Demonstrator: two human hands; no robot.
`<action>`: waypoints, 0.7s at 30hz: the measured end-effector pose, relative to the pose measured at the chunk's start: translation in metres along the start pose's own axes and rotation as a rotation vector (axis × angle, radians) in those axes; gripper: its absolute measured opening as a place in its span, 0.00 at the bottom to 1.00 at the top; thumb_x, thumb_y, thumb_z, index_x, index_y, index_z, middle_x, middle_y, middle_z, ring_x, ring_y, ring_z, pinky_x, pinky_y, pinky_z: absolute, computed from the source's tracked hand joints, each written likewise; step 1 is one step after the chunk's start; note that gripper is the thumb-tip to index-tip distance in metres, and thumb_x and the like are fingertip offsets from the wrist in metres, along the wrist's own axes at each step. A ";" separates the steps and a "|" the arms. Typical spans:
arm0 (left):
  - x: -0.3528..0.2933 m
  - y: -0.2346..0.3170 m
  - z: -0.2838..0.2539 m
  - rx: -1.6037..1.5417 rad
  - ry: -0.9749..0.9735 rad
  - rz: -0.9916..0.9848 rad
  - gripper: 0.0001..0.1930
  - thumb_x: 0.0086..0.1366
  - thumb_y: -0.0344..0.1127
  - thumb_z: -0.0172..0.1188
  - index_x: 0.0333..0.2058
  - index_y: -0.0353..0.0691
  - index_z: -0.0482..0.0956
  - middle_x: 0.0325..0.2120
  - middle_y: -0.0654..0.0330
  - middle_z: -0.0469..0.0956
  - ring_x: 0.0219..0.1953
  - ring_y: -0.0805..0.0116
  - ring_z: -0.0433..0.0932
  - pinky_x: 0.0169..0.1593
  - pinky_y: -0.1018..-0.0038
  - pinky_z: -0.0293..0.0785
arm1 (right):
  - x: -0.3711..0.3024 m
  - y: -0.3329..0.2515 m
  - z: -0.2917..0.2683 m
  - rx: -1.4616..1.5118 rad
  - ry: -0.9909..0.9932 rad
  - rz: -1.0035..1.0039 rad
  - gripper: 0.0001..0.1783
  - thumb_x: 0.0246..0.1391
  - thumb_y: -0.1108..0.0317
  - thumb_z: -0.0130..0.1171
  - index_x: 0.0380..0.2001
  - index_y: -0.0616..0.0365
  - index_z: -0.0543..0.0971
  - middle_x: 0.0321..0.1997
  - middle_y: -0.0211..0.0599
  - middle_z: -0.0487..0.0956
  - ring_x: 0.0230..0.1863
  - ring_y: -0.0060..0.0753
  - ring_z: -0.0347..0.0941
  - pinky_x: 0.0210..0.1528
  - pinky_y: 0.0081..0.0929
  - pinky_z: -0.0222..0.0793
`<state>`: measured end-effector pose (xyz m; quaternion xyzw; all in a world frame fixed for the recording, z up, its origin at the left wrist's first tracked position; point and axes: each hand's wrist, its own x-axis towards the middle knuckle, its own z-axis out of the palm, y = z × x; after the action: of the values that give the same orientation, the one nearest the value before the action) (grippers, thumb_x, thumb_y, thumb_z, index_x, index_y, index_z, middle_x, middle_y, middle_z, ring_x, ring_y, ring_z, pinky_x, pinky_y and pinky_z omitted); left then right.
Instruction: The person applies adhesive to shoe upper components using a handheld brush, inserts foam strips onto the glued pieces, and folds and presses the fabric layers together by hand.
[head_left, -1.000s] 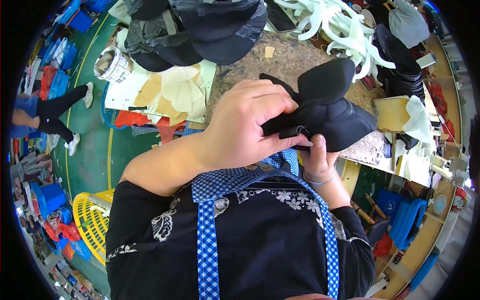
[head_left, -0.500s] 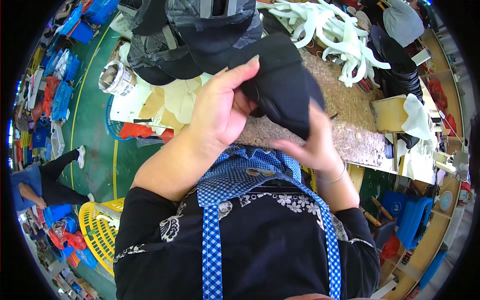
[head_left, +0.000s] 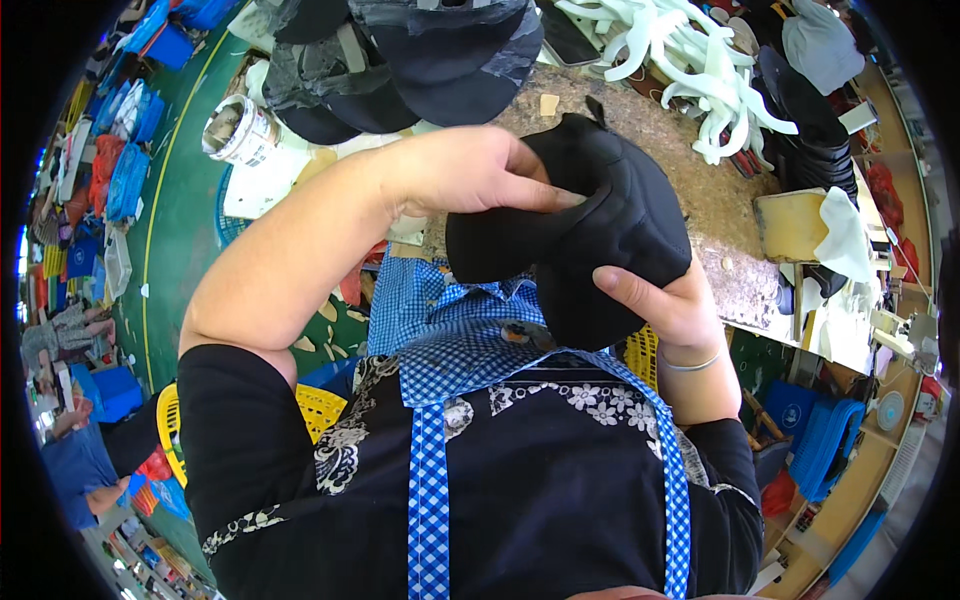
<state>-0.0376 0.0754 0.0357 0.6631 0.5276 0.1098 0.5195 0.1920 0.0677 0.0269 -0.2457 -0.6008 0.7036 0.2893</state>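
A black fabric shoe upper (head_left: 640, 190) is held above the front of the worktable, its opening turned toward my left side and a small tab at its far end. My left hand (head_left: 490, 170) reaches over it and grips the edge of the opening, fingertips partly hidden in the fold. My right hand (head_left: 670, 310) clasps the near right side, thumb on the outer face and the other fingers hidden behind. A pile of similar black pieces (head_left: 450, 80) with grey smears lies beyond my left hand.
White curved foam strips (head_left: 700, 80) are heaped at the far right, beside stacked black pieces (head_left: 810, 140). A white bucket (head_left: 240, 132) stands at the table's left. A yellowish block (head_left: 790, 225) sits at the right edge. Yellow baskets (head_left: 320, 410) are below; a person (head_left: 75, 470) is at far left.
The shoe upper has been turned and brought nearer, so its opening now shows. My left hand has shifted from its outer face to the opening's edge; my right hand has closed on its side.
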 end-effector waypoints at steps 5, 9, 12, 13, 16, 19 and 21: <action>0.009 -0.019 0.021 -0.377 0.470 0.194 0.12 0.56 0.40 0.57 0.31 0.36 0.75 0.21 0.59 0.76 0.25 0.63 0.74 0.31 0.73 0.69 | 0.002 0.003 0.010 0.273 0.070 0.122 0.31 0.43 0.78 0.54 0.54 0.67 0.59 0.51 0.41 0.68 0.52 0.33 0.64 0.56 0.29 0.56; 0.015 -0.021 0.055 0.164 0.730 0.426 0.08 0.55 0.36 0.54 0.28 0.39 0.69 0.22 0.50 0.74 0.29 0.49 0.73 0.29 0.61 0.68 | 0.003 0.019 0.019 0.336 0.070 0.186 0.43 0.32 0.69 0.59 0.56 0.67 0.55 0.53 0.46 0.65 0.52 0.39 0.65 0.56 0.31 0.58; 0.008 -0.016 0.063 0.246 0.694 0.382 0.11 0.53 0.36 0.56 0.32 0.39 0.67 0.26 0.53 0.72 0.30 0.52 0.73 0.30 0.62 0.67 | 0.001 0.026 0.019 0.446 0.020 0.195 0.41 0.35 0.68 0.58 0.55 0.67 0.56 0.52 0.46 0.66 0.53 0.40 0.65 0.57 0.33 0.58; 0.006 -0.013 0.060 0.249 0.694 0.383 0.11 0.53 0.36 0.56 0.32 0.39 0.67 0.26 0.53 0.72 0.30 0.52 0.73 0.30 0.62 0.67 | 0.001 0.022 0.020 0.447 0.019 0.192 0.41 0.35 0.68 0.58 0.55 0.67 0.56 0.52 0.46 0.66 0.53 0.40 0.65 0.57 0.33 0.58; 0.002 -0.005 0.042 0.506 1.189 0.684 0.18 0.44 0.29 0.64 0.37 0.39 0.73 0.33 0.56 0.70 0.33 0.58 0.71 0.36 0.70 0.68 | 0.000 0.011 0.024 0.354 0.099 0.156 0.39 0.38 0.66 0.56 0.55 0.68 0.56 0.52 0.47 0.66 0.53 0.40 0.64 0.57 0.33 0.57; -0.016 0.000 0.034 0.508 1.179 0.788 0.16 0.41 0.33 0.67 0.31 0.37 0.76 0.31 0.57 0.73 0.34 0.62 0.71 0.37 0.71 0.67 | -0.001 0.016 0.015 0.309 0.082 -0.059 0.31 0.46 0.69 0.52 0.54 0.68 0.58 0.53 0.45 0.65 0.55 0.37 0.61 0.58 0.31 0.53; -0.024 0.002 0.048 0.220 0.865 0.769 0.19 0.39 0.35 0.70 0.31 0.36 0.75 0.28 0.57 0.74 0.33 0.62 0.72 0.37 0.72 0.67 | -0.002 0.019 0.009 0.223 0.041 -0.110 0.29 0.47 0.68 0.52 0.52 0.68 0.61 0.53 0.44 0.66 0.55 0.36 0.61 0.57 0.31 0.53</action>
<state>-0.0139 0.0284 0.0263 0.7516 0.4215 0.4957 0.1080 0.1852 0.0573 0.0092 -0.1928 -0.5253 0.7439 0.3653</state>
